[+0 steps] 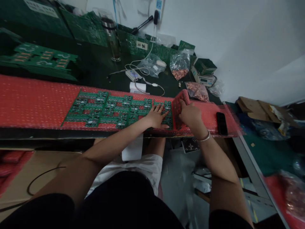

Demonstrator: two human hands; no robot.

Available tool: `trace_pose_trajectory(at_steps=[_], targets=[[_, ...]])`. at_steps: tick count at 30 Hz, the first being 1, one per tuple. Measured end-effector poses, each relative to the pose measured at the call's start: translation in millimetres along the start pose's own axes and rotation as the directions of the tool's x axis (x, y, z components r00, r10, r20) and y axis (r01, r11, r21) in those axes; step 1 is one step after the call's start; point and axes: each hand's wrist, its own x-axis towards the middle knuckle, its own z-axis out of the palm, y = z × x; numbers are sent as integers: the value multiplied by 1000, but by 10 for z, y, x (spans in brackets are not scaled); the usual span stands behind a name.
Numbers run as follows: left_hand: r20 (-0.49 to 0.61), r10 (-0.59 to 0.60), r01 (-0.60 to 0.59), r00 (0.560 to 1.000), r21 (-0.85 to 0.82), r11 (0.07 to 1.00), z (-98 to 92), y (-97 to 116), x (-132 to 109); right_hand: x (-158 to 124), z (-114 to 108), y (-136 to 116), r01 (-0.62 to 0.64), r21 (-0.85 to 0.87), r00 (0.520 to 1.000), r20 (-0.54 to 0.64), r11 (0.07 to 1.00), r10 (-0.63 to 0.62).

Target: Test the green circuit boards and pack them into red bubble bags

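1. Where the long red bubble-wrap sheet covers the bench, a row of green populated circuit boards lies flat on it.
2. The left hand rests palm down, fingers spread, on the rightmost board, gripping nothing.
3. Just beside it, the right hand pinches a raised flap of red bubble wrap, curled up at that board's right edge.
4. Further right, a black phone lies on the sheet.
5. Behind, clear bags of copper-coloured parts sit beside a small scale.
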Motion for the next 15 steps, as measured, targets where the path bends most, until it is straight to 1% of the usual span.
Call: trace_pose_trajectory(at_steps=[2,4,6,8,10,12,13,15], targets=[[-16,16,-16,1000,-7,1000,9,25,19,-46,-54,-188,5,-37,1000,-30,999,-7],[-22,28,-28,999,-30,999,6,25,19,-69,-107,-296,49,-49,998,-39,998,-51],[-35,45,-47,998,-58,997,-16,-19,-15,-72,-152,-361,110,-41,994,8,993,-109],[-71,32,-37,997,-65,997,-59,-124,-92,-62,-158,-446,183,6,981,68,983,-183],[-126,-32,27,991,-44,999,-111,-282,-211,-44,-100,-591,245,67,966,73,967,-250],[-176,-106,105,979,-11,994,-152,-451,-365,-19,15,-763,270,110,960,49,956,-277],[-196,-119,122,973,3,993,-162,-520,-450,-1,83,-831,275,135,958,44,952,-283],[-230,-86,92,969,17,996,-150,-594,-615,46,220,-869,305,243,946,35,921,-323]])
